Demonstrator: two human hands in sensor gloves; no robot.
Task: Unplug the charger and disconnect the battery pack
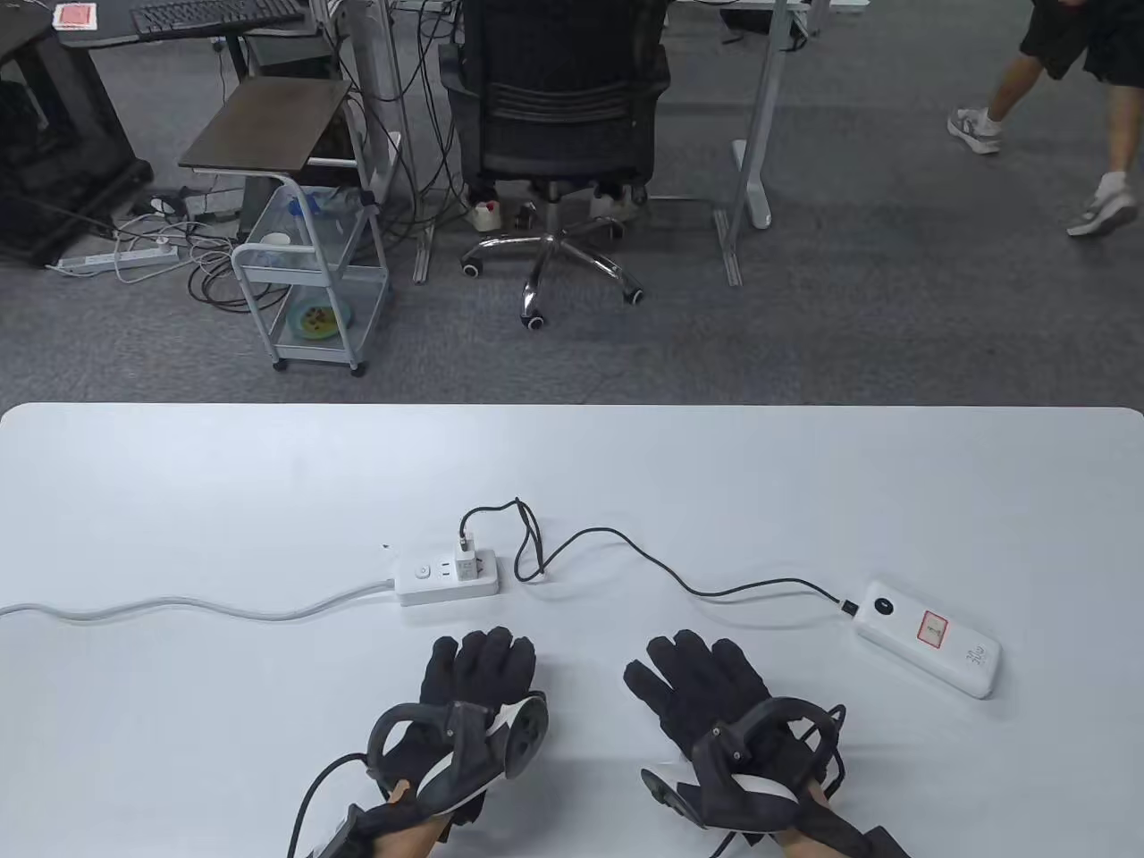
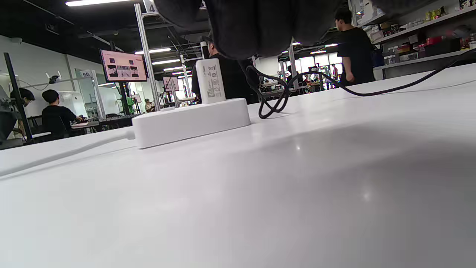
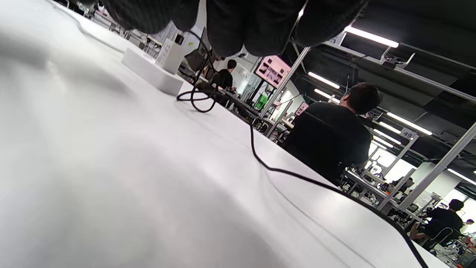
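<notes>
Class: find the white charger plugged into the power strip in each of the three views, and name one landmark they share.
Table view: charger upright on the power strip, centre.
Left wrist view: upper middle, on the strip.
Right wrist view: upper left, on the strip.
Shared landmark: looped black cable beside the strip.

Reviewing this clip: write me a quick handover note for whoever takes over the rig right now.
Left hand and right hand: both flat on the table, holding nothing.
Charger is plugged into the power strip just beyond the left hand.
Black cable runs from the charger to the battery pack, far right, still connected.
Done: nothing.
Left: pull the charger from the strip, then unplug the cable from the battery pack.
</notes>
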